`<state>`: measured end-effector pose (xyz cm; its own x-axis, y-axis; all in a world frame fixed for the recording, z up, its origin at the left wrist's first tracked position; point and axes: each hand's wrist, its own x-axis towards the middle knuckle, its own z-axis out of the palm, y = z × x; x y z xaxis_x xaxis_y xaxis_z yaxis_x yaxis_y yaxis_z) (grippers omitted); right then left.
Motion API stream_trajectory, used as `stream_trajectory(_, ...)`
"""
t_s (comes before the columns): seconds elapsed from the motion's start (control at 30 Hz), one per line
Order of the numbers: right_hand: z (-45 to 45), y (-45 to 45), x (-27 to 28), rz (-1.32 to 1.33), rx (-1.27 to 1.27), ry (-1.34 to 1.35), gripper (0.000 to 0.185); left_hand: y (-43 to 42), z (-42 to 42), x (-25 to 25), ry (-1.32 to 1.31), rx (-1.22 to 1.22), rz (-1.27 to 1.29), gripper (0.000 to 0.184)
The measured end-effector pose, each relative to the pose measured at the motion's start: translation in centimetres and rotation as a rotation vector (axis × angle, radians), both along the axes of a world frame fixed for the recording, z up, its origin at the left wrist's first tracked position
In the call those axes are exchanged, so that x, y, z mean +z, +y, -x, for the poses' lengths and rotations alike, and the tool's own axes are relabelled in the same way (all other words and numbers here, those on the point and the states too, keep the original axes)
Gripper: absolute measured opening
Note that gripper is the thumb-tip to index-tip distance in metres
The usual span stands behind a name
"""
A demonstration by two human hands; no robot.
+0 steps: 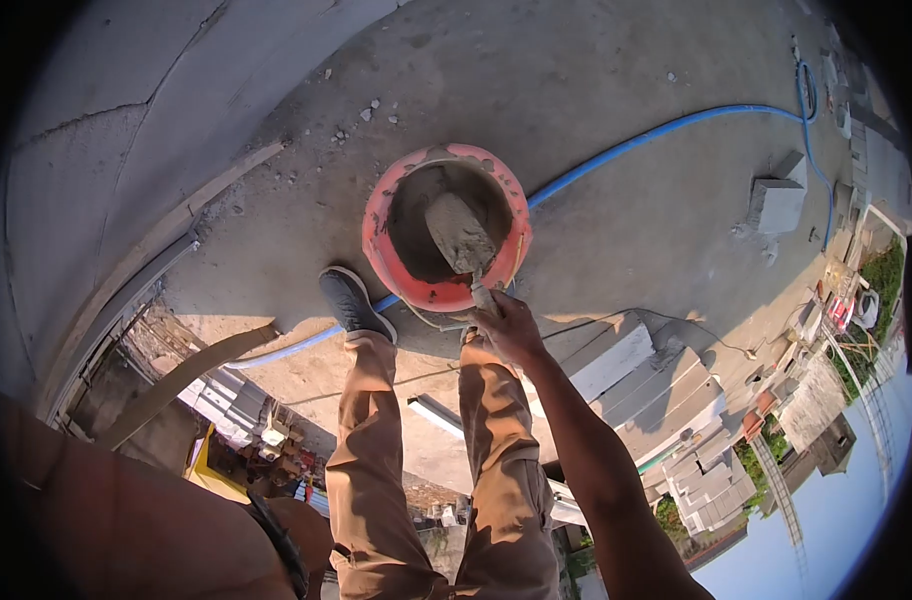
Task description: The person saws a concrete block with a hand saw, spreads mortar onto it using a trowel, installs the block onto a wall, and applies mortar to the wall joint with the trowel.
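My right hand is closed around the handle of a trowel. The trowel's blade, coated in wet grey mortar, lies inside a red bucket over the mortar in it. Splashes of mortar mark the bucket's rim. At the lower left, my left forearm is close to the camera, with a dark band at the wrist. Only part of my left hand shows beyond the band, in shadow; its fingers are hidden.
A blue hose runs behind the bucket and past my shoe. Pale blocks lie at the right, with a broken block farther off. A wall rises at the left, above a plank. Rubble bits dot the floor.
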<state>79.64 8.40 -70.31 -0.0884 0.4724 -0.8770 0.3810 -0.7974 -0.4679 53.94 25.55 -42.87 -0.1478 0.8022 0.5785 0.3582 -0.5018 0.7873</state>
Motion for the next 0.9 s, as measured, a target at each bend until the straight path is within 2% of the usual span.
stream_trajectory(0.07,0.1,0.1,0.0,0.133,-0.112,0.050,0.042,0.2,0.3,0.0,-0.014,-0.009,-0.003,0.068)
stream_trajectory(0.2,0.4,0.3,0.0,0.086,-0.075,0.033,0.044,0.5,0.8,-0.8,-0.074,-0.023,0.015,0.068)
stream_trajectory(0.3,1.0,1.0,0.2,0.115,-0.058,0.021,0.045,-0.2,0.5,-3.6,-0.157,-0.035,0.147,0.067)
stream_trajectory(0.4,1.4,0.7,-1.2,0.067,0.052,-0.075,0.042,-2.1,-1.4,-9.3,-0.322,0.125,0.471,0.066)
stream_trajectory(0.47,1.8,0.9,-2.0,-0.043,0.194,-0.233,0.041,-3.9,-1.1,-14.5,-0.179,0.079,0.719,0.048)
stream_trajectory(0.5,2.0,1.4,-2.1,-0.045,0.197,-0.229,0.041,-4.7,-1.1,-16.8,-0.091,0.064,0.876,0.047)
stream_trajectory(0.57,2.9,2.8,-1.7,-0.089,0.375,-0.254,0.042,-7.2,-1.2,-22.2,-0.063,0.065,1.104,0.049)
stream_trajectory(0.6,3.5,3.4,-1.8,-0.091,0.376,-0.251,0.042,-8.7,-1.1,-24.9,-0.061,0.068,1.102,0.049)
stream_trajectory(0.67,5.1,3.9,-2.7,-0.085,0.390,-0.322,0.044,-11.4,-0.7,-29.7,0.035,0.063,1.299,0.058)
stream_trajectory(0.7,5.7,3.7,-3.5,-0.078,0.391,-0.319,0.044,-12.2,-0.7,-30.6,0.036,0.063,1.307,0.058)
stream_trajectory(0.77,6.6,3.6,-5.5,-0.116,0.359,-0.374,0.043,-13.3,-1.0,-31.4,0.287,0.073,1.252,0.065)
stream_trajectory(0.87,6.7,4.3,-5.7,-0.173,0.415,-0.315,0.045,-12.9,-1.5,-30.2,0.261,0.072,1.268,0.064)
stream_trajectory(0.9,6.2,4.5,-6.1,-0.075,0.392,-0.296,0.049,-12.3,-1.5,-29.2,0.052,0.077,1.231,0.062)
